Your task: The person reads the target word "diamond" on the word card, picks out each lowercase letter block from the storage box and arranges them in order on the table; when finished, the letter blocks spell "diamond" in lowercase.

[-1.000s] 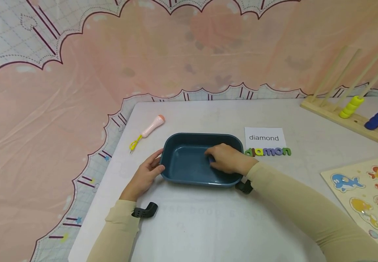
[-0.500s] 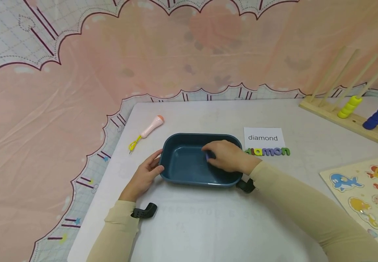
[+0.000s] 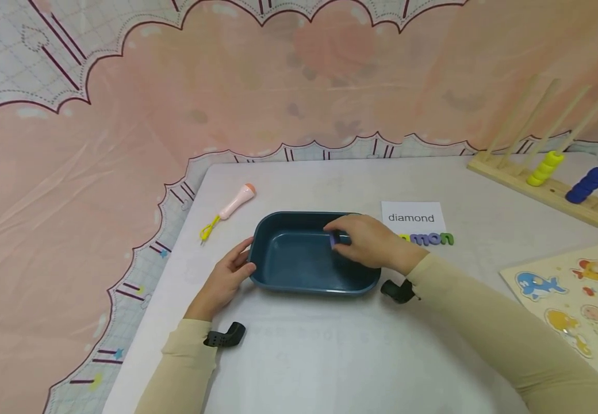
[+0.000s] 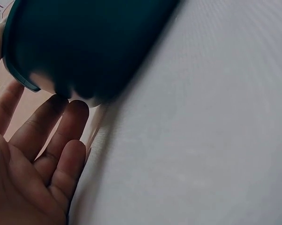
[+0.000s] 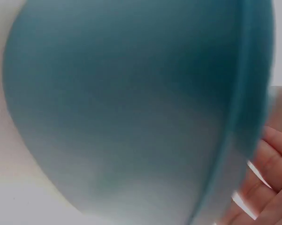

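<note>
A teal rectangular plastic basin [image 3: 294,259] stands on the white table. My left hand [image 3: 225,282] rests against its left end from outside, with thumb and fingertips at the wall. The left wrist view shows the loosely bent fingers [image 4: 35,131] at that wall. Over the right part of the basin, my right hand [image 3: 374,241] pinches a small purple piece [image 3: 333,239] between thumb and fingers, most of it hidden. Basin wall fills the right wrist view, where fingers [image 5: 267,168] show at the right edge. Coloured letters [image 3: 420,239] lie partly behind the right hand.
Above the letters lies a white card [image 3: 413,210] printed "diamond". A wooden peg stand [image 3: 506,177] with yellow and blue beads is at the back right. At the right lies an animal picture board [image 3: 560,267]. A pink-handled tool [image 3: 238,201] with a yellow end lies behind the basin's left.
My right hand has risen a little and moved right with the purple piece, now covering the first letters of the row. The left hand stays at the basin.
</note>
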### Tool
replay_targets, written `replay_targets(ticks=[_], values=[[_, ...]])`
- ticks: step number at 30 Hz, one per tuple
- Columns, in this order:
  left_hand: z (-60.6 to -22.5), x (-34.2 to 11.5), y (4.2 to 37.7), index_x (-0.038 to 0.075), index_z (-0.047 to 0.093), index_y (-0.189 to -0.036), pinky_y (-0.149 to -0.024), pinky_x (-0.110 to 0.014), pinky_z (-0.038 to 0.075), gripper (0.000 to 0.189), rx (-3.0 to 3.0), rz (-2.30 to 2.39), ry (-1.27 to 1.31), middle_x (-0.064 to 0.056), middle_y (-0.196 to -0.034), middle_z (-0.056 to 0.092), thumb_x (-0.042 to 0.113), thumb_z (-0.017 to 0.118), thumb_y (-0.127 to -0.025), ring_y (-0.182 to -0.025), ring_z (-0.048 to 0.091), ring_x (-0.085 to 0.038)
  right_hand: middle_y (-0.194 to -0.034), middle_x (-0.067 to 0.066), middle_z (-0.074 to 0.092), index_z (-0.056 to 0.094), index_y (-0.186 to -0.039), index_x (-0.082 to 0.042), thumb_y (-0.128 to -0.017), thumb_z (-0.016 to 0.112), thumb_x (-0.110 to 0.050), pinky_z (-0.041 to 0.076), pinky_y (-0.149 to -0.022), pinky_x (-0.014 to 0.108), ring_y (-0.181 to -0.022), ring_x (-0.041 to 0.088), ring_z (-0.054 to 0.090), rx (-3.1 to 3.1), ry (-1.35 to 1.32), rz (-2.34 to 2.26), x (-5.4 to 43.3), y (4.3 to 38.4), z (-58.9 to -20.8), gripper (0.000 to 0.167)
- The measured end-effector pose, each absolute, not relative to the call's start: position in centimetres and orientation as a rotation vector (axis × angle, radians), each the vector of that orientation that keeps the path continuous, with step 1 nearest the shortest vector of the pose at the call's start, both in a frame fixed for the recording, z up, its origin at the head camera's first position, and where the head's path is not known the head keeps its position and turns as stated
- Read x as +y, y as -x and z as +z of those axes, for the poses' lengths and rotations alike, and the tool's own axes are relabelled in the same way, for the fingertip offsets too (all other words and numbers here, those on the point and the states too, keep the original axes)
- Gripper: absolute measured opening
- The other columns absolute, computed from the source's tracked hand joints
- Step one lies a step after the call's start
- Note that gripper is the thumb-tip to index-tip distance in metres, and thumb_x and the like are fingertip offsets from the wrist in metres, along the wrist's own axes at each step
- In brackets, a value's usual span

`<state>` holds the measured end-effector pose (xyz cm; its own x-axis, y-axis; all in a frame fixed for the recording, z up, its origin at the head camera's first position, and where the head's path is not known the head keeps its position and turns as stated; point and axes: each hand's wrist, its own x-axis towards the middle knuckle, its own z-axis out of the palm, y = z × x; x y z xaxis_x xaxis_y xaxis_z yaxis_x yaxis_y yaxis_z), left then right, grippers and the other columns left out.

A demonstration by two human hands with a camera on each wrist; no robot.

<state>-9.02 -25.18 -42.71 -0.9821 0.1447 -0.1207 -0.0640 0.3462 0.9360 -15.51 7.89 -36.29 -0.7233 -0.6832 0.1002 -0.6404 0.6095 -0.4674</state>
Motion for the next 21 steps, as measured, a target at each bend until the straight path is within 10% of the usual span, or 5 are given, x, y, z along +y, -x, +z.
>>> replay_targets(ticks=[21], values=[[-42.8,-25.2,9.1,0.009,0.03,-0.158,-0.108,-0.05,0.035,0.063,2.394,1.74,-0.08,-0.026,-0.151,0.041,0.015,0.06,-0.102,-0.136,0.045,-0.038,-0.124,0.014,0.066,0.064,-0.128,0.001,-0.091,0.074,-0.013,0.048,-0.1,0.046,-0.113,0.029,0.061,2.775,1.086,-0.879,11.2,15.8,-35.7,0.041]])
